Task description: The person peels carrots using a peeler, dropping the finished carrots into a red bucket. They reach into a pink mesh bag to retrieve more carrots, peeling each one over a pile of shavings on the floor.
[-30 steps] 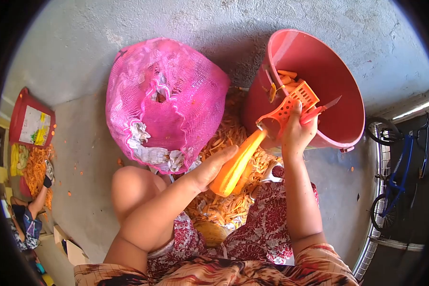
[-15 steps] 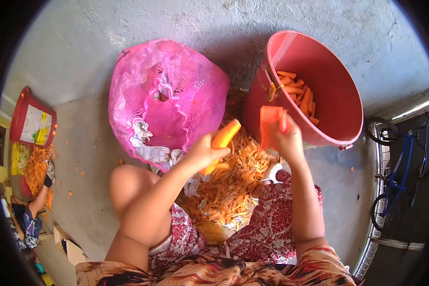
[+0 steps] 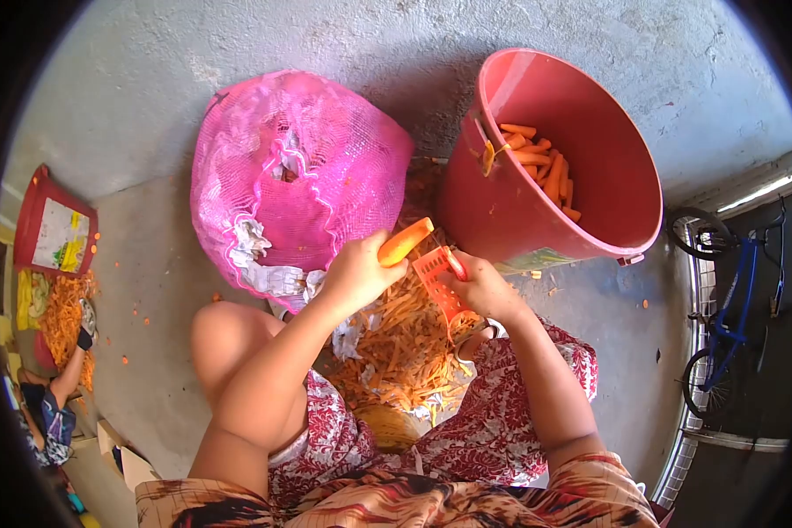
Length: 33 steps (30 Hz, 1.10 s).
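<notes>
Above my lap, my left hand (image 3: 356,273) is wrapped tight around a carrot (image 3: 405,241) whose tip points toward one o'clock. At three o'clock from it my right hand (image 3: 484,289) is closed on an orange peeler (image 3: 438,280), just beside the carrot. Peelings (image 3: 405,348) are heaped below at six o'clock; the red bucket (image 3: 493,211) of carrots stands at one o'clock, the pink mesh sack (image 3: 299,176) at eleven.

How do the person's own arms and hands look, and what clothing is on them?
Both arms are bare from the shoulder down. The left hand and right hand wear no gloves, and no rings or bracelets show. A brown patterned garment covers the shoulders only.
</notes>
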Tool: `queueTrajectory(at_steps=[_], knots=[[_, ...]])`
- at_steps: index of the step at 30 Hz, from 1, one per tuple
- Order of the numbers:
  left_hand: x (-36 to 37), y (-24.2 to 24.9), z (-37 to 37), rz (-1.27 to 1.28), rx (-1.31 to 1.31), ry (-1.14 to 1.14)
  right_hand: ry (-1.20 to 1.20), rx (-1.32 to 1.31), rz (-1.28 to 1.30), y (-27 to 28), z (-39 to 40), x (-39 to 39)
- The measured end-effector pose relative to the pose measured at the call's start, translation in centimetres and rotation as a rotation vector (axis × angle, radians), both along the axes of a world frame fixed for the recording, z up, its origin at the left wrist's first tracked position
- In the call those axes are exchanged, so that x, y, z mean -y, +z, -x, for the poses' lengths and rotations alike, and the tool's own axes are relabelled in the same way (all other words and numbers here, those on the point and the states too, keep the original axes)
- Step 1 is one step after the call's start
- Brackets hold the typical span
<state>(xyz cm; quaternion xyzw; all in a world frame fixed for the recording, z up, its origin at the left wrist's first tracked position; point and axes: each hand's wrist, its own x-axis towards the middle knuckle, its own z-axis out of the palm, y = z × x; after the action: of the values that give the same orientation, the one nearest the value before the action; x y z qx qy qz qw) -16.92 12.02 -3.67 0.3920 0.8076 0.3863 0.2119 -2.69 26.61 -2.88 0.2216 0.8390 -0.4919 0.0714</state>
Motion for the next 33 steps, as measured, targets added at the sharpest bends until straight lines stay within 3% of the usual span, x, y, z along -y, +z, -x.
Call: queueTrajectory(at_steps=[10, 13, 14, 16, 17, 20, 22, 23, 24, 26, 29, 30, 32, 33], knots=[[0.4, 0.5, 0.0, -0.078, 0.089, -0.103, -0.119, -0.168, -0.032, -3.2, 0.7, 0.1], [0.9, 0.5, -0.4, -0.194, 0.121, -0.21, -0.115, -0.072, -0.081, -3.8, 1.1, -0.2], [0.8, 0.6, -0.6, -0.259, 0.119, -0.267, 0.045, 0.077, -0.203, -5.8, 0.8, -1.2], [0.5, 1.1, -0.9, -0.199, 0.506, -0.187, 0.351, 0.374, -0.427, -11.0, 0.2, -2.8], [0.6, 1.2, -0.9, -0.172, 0.7, -0.131, 0.736, 0.325, -0.629, -10.5, 0.3, -2.7], [0.4, -1.6, 0.2, -0.121, 0.352, -0.146, -0.221, -0.013, -0.286, -7.7, 1.2, -0.9], [0.8, -1.6, -0.1, -0.019, 0.253, -0.213, -0.383, -0.231, -0.319, -3.2, 2.1, -0.5], [1.0, -1.9, -0.4, 0.037, 0.211, -0.246, -0.64, -0.336, -0.048, 1.3, 3.0, -0.1], [1.1, -1.7, -0.4, 0.065, 0.275, -0.282, -0.665, -0.48, -0.263, 1.0, 3.6, -0.9], [0.9, -0.9, -0.3, 0.117, 0.401, -0.353, -0.735, -0.753, -0.163, 1.1, 3.6, -1.5], [0.6, -1.3, -0.9, -0.027, 0.551, -0.296, -0.751, -0.778, 0.11, 2.7, 4.2, 1.2], [0.5, -1.4, -1.1, -0.11, 0.615, -0.274, -0.663, -0.778, -0.156, 2.0, 4.4, 1.6], [0.6, -1.2, -0.9, -0.099, 0.706, -0.265, -0.584, -0.667, -0.238, 1.3, 4.2, 3.2], [0.6, -0.6, -0.9, -0.094, 0.752, -0.261, -0.563, -0.699, -0.43, 1.3, 4.3, 3.6]])
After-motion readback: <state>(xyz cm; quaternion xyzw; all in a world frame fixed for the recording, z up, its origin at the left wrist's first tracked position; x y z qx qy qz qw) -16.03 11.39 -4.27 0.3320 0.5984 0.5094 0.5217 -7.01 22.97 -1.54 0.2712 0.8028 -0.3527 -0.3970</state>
